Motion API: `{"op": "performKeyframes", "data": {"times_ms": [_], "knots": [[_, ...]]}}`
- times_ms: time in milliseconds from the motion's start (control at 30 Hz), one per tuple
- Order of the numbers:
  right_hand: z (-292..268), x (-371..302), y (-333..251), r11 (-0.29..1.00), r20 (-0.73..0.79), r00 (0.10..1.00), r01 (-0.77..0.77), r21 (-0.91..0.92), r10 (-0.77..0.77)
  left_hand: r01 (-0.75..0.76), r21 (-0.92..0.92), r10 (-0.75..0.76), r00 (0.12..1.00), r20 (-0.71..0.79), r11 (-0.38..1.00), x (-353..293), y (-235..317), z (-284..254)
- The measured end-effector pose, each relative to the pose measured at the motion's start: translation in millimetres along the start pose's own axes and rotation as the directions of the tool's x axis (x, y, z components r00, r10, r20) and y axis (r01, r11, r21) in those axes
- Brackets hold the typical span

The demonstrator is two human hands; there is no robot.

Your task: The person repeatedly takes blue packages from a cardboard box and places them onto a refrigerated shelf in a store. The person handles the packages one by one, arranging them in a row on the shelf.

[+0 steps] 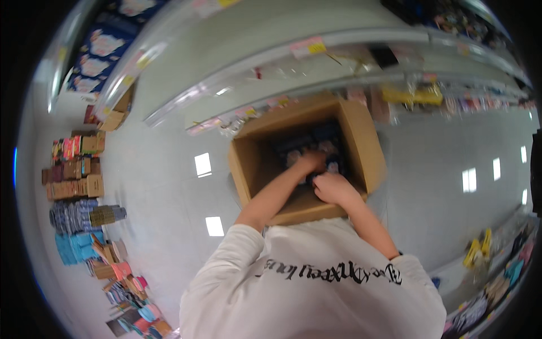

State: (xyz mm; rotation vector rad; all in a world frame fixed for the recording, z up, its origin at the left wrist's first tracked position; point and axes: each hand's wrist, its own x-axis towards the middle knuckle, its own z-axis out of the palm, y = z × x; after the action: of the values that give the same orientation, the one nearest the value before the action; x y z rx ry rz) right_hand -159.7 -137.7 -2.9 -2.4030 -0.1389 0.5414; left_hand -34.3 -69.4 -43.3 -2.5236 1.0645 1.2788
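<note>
An open cardboard box (370,141) stands in front of me, its flaps folded outward. Dark blue packages (293,146) with pale printed patches lie deep inside it, in shadow. My left hand (313,160) reaches down onto them; its fingers are blurred against the dark contents, so their grip cannot be made out. Closer to me, inside the near wall, my right hand (332,187) has its fingers curled at the edge of a dark blue package (333,167).
Shelves (243,68) with price tags and bagged goods run just beyond the box. Stacked cartons (76,186) and folded textiles (73,216) line the left side. Another low shelf (485,294) with packed goods stands at lower right. Glossy tiled floor (169,198) surrounds the box.
</note>
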Motion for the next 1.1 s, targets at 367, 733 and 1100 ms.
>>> {"op": "performKeyframes", "data": {"times_ms": [367,733,1100], "knots": [[-37,-7,-23,0.987,-0.096,0.984,0.155,0.033,-0.151,-0.336,-0.630,-0.319,0.643,-0.697,0.700,-147,-46,-18],[-103,19,-99,0.719,-0.508,0.861,0.363,0.593,-0.016,-0.866,-0.494,-0.415,0.422,-0.806,0.080,-183,-61,-7],[-336,66,-225,0.779,-0.602,0.782,0.476,0.408,-0.162,-0.382,0.127,-0.119,-0.558,-0.821,0.915,-300,-190,-274]]}}
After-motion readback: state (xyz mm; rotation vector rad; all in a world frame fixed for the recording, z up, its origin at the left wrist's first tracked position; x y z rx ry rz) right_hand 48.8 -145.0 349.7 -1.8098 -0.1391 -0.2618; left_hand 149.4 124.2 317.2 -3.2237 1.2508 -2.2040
